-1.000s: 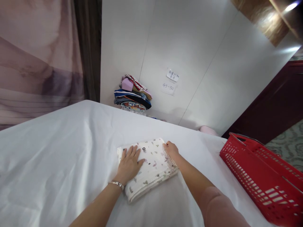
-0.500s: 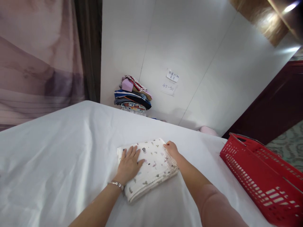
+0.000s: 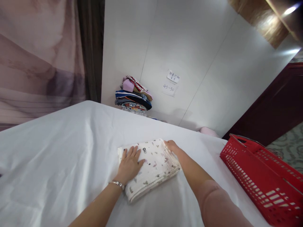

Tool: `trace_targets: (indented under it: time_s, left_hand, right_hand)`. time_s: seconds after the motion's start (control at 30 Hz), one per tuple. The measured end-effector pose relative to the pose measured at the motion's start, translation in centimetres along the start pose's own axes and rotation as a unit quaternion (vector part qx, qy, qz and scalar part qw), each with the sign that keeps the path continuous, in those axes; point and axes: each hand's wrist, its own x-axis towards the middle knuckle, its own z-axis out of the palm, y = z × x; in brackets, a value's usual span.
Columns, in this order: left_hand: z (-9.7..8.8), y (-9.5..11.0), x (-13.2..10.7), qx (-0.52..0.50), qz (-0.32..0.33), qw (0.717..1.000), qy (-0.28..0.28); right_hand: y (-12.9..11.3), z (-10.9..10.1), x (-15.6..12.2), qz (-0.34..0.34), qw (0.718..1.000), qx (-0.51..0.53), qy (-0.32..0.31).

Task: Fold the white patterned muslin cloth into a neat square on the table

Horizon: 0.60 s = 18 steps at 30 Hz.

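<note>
A folded white cloth [image 3: 153,165] with small printed figures lies on the white-covered table [image 3: 59,157]. My left hand [image 3: 129,164] rests flat on its left half, fingers stretched out, a bracelet on the wrist. My right hand [image 3: 172,146] sits at the cloth's far right corner, fingers curled against the folded edge; whether they pinch the layers is hidden from here.
A red plastic basket [image 3: 262,179] stands at the table's right edge. A stack of folded colourful clothes [image 3: 133,94] sits against the white wall beyond the table, beside a paper note [image 3: 170,81]. A curtain hangs at left.
My right hand has slid slightly further along the cloth's far right corner. The left hand and the cloth stay in place.
</note>
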Motion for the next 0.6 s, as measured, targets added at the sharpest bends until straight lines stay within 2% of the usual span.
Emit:
trace_targets:
  time_s: [0.23,0.6]
  left_hand:
    - [0.0,0.0,0.0,0.005,0.000,1.000,-0.007]
    - [0.0,0.0,-0.1,-0.002,0.002,1.000,0.006]
  right_hand:
    - [0.4,0.7,-0.8,0.015,0.999,0.028,-0.010]
    - [0.5,2.1,-2.6,-0.004,0.997,-0.002,0.072]
